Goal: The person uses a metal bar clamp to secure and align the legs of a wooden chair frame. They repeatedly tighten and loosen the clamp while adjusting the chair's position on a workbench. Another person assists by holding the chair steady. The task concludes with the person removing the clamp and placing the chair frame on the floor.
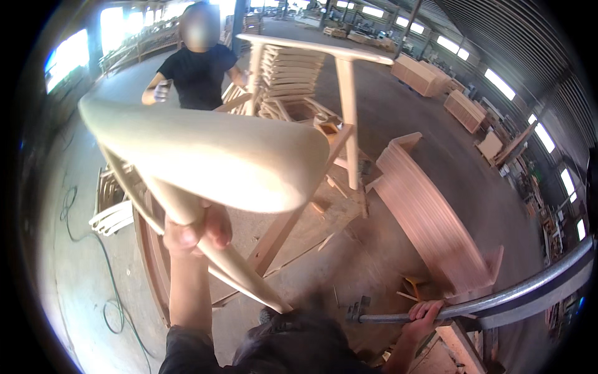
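A pale wooden chair frame (212, 156) is raised in front of me, with a wide, smooth curved piece on top and slim legs slanting below. My left hand (198, 232) is closed round one of its round posts, just under the curved piece. Low on the right, my right hand (425, 313) grips a long metal pipe clamp (492, 299) near its dark end jaw. The pipe runs from there up toward the right rim. Where the far end of the pipe goes is cut off by the picture's edge.
Across from me stands a person in a black shirt (194, 76), with a glove on one hand. Behind the frame rise stacked pale curved slats (289, 71). Reddish curved boards (430, 215) stand on the floor to the right. A green hose (109, 268) snakes along the left.
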A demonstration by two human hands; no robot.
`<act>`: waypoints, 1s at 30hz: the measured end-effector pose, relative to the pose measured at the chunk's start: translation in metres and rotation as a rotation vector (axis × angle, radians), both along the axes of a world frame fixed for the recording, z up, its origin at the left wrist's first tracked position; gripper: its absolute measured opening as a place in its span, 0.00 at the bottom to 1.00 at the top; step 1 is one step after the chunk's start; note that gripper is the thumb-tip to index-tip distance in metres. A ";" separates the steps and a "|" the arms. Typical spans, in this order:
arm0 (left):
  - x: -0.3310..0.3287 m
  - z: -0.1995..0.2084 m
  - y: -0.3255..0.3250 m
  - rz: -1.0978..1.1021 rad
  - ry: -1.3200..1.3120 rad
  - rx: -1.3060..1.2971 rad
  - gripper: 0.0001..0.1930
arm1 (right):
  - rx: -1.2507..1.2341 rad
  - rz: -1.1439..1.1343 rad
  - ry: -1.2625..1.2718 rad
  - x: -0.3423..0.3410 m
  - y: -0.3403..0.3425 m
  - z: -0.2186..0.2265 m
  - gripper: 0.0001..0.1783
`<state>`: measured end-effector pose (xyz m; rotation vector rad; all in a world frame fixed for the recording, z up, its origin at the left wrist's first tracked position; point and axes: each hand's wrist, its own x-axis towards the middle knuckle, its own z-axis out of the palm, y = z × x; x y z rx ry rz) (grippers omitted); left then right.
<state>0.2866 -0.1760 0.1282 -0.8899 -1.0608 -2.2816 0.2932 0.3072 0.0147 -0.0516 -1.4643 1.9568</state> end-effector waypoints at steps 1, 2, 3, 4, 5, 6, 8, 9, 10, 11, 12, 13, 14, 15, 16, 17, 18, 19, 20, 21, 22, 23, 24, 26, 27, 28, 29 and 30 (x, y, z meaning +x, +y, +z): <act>0.001 0.001 0.002 -0.031 0.095 0.012 0.28 | 0.000 -0.013 -0.017 0.001 0.001 0.000 0.24; 0.003 0.006 0.000 -0.069 0.157 -0.024 0.27 | -0.002 -0.022 -0.035 0.002 0.002 0.000 0.24; 0.009 0.015 0.003 -0.071 0.170 -0.037 0.25 | -0.005 -0.028 -0.052 0.002 0.003 0.000 0.24; 0.006 0.017 0.010 -0.098 0.198 -0.025 0.24 | 0.001 -0.047 -0.032 -0.001 0.010 -0.002 0.24; 0.011 0.023 0.019 -0.047 0.188 -0.022 0.25 | -0.009 -0.050 -0.028 -0.002 0.017 -0.008 0.24; 0.015 0.029 0.027 0.006 0.179 -0.019 0.26 | -0.018 -0.051 -0.025 -0.003 0.022 -0.013 0.23; 0.021 0.046 0.040 0.080 0.184 -0.046 0.27 | -0.064 -0.050 -0.036 -0.010 0.029 -0.017 0.23; 0.024 0.048 0.044 0.168 0.178 -0.076 0.28 | -0.084 -0.049 -0.040 -0.013 0.034 -0.018 0.22; 0.025 0.056 0.052 0.250 0.166 -0.096 0.28 | -0.061 -0.020 -0.030 -0.018 0.037 -0.019 0.23; 0.025 0.062 0.060 0.331 0.155 -0.114 0.28 | -0.037 0.010 -0.020 -0.023 0.041 -0.020 0.23; 0.023 0.061 0.065 0.415 0.120 -0.137 0.28 | -0.012 0.039 -0.009 -0.028 0.045 -0.021 0.23; 0.022 0.059 0.069 0.501 0.082 -0.160 0.28 | -0.014 0.050 -0.002 -0.034 0.049 -0.020 0.23; 0.015 0.061 0.071 0.539 0.069 -0.191 0.28 | -0.017 0.062 0.005 -0.040 0.052 -0.019 0.23; 0.009 0.066 0.077 0.637 0.038 -0.234 0.29 | -0.019 0.073 0.012 -0.047 0.056 -0.018 0.24; 0.001 0.069 0.079 0.709 0.004 -0.244 0.29 | -0.035 0.081 0.008 -0.056 0.061 -0.018 0.24; -0.009 0.071 0.082 0.781 -0.030 -0.253 0.29 | -0.051 0.089 0.004 -0.066 0.066 -0.019 0.24; -0.021 0.075 0.087 0.873 -0.074 -0.251 0.28 | -0.068 0.097 -0.001 -0.077 0.071 -0.019 0.24; -0.032 0.075 0.085 0.871 -0.121 -0.279 0.28 | -0.057 0.085 -0.020 -0.089 0.078 -0.021 0.24; -0.046 0.074 0.088 0.905 -0.148 -0.281 0.28 | -0.047 0.073 -0.039 -0.100 0.087 -0.023 0.24; -0.060 0.073 0.091 0.940 -0.175 -0.283 0.29 | -0.036 0.061 -0.057 -0.113 0.096 -0.024 0.24; -0.071 0.070 0.094 0.969 -0.220 -0.297 0.29 | -0.036 0.076 -0.047 -0.125 0.104 -0.025 0.24; -0.082 0.067 0.096 0.959 -0.217 -0.317 0.30 | -0.036 0.090 -0.036 -0.137 0.113 -0.026 0.24; -0.093 0.066 0.095 0.947 -0.215 -0.336 0.30 | -0.036 0.103 -0.025 -0.150 0.121 -0.027 0.24; -0.112 0.062 0.094 0.965 -0.276 -0.382 0.29 | -0.013 0.121 -0.016 -0.173 0.135 -0.031 0.24; -0.131 0.058 0.099 0.977 -0.299 -0.340 0.27 | -0.002 0.127 -0.010 -0.183 0.142 -0.032 0.24; -0.144 0.057 0.102 0.962 -0.297 -0.341 0.25 | -0.003 0.133 -0.021 -0.195 0.144 -0.032 0.24; -0.161 0.054 0.104 0.933 -0.297 -0.341 0.24 | -0.001 0.126 -0.035 -0.201 0.148 -0.031 0.24; -0.179 0.052 0.107 0.897 -0.276 -0.315 0.21 | 0.002 0.116 -0.050 -0.208 0.152 -0.031 0.24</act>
